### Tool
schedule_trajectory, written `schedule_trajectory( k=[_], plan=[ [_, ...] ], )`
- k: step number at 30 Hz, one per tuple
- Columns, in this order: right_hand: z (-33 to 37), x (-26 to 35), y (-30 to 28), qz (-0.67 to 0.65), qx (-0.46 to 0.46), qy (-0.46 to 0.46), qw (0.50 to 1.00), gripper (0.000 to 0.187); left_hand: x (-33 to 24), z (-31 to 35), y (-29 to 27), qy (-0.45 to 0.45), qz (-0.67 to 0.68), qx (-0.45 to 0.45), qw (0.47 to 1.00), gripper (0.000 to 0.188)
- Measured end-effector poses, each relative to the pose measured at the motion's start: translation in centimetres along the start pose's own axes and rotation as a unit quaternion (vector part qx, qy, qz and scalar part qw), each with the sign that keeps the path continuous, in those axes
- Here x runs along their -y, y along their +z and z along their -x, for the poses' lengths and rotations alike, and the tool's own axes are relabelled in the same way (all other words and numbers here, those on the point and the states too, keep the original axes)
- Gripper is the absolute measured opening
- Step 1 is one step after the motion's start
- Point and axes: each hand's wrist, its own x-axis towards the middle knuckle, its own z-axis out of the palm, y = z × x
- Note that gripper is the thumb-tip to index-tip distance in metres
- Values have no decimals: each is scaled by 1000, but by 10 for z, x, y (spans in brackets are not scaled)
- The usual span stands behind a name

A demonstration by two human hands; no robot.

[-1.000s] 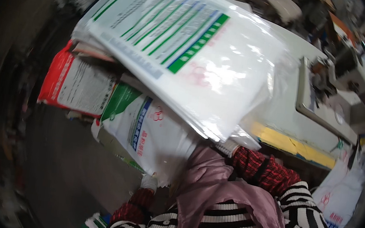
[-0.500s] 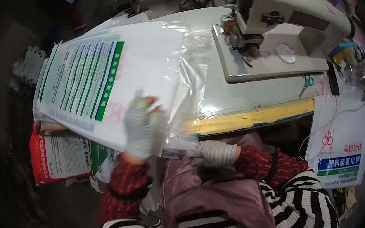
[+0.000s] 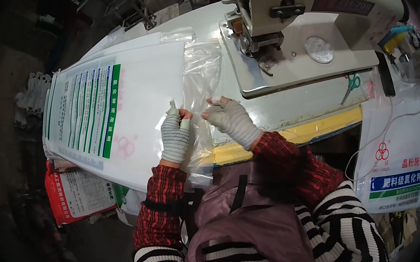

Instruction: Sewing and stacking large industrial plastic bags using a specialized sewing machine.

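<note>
Our left hand (image 3: 174,136) over white sack (image 3: 135,95), right hand (image 3: 233,121) over clear liner (image 3: 202,75) (whether either grips, we cannot tell); sewing machine (image 3: 300,37) beyond right hand.

You have two gloved hands (image 3: 174,138) (image 3: 235,123), one sewing machine (image 3: 317,26), one pair of scissors (image 3: 351,85); stacked white sacks (image 3: 113,111), uncountable.

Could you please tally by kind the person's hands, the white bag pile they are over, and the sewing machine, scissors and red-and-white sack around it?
Hands: 2 (left hand, right hand)
White bag pile: 1
Sewing machine: 1
Scissors: 1
Red-and-white sack: 1
Total: 6, counting the pile as one
</note>
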Motion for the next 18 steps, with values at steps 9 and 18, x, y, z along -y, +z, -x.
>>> schedule_trajectory(
  k=[9,18],
  plan=[
    [-27,13,23,-127,-17,171,977,37,4,-5,8,69,-118,-87,987,9],
    [23,6,3,-52,-29,187,981,42,-8,-16,-80,-118,147,-239,952,16]
  ],
)
